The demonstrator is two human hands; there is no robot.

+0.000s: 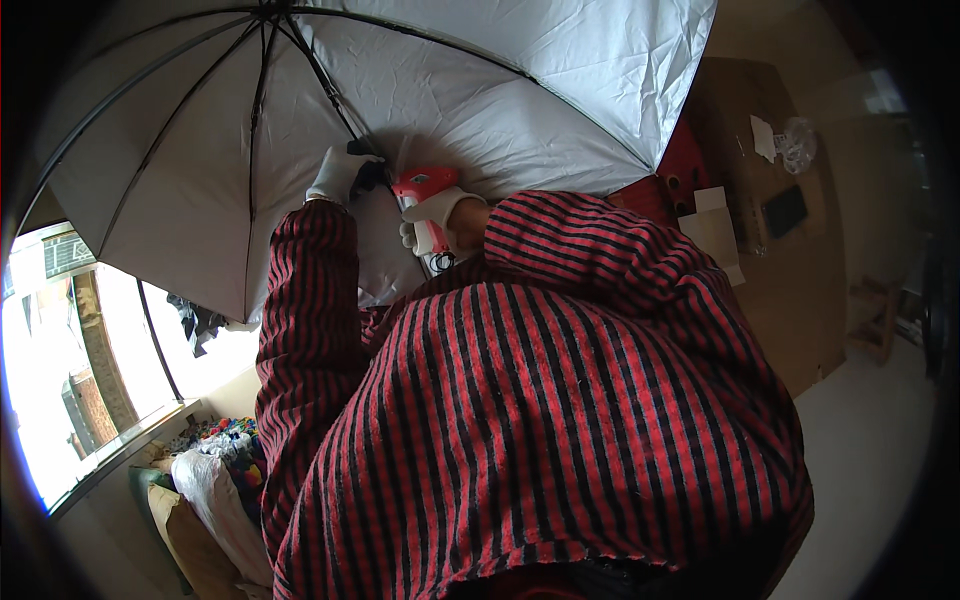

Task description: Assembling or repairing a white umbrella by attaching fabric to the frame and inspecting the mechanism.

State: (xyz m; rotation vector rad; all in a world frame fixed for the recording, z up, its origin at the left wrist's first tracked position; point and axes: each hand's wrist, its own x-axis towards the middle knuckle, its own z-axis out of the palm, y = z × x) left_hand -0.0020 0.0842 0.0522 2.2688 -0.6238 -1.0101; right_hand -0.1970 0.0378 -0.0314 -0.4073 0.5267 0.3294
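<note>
An open umbrella (430,95) with a silver-grey lining and dark ribs spreads across the top of the head view. My left hand (345,172), in a white glove with dark fingertips, is closed at one of its ribs, pinching rib and cloth; the fingertips are partly hard to make out against the dark rib. Just to the right, my right hand (440,215), also gloved in white, wraps round a red-and-white tagging gun (427,182). The gun's red head points up and left, close to the lining and my left fingers. A small black loop hangs by its lower end.
On the right lies a large brown cardboard surface (800,260) with a dark flat piece (785,210), a clear plastic scrap (797,145) and a white box flap (712,225). Bags (215,490) stand at the lower left, below a bright window (80,350).
</note>
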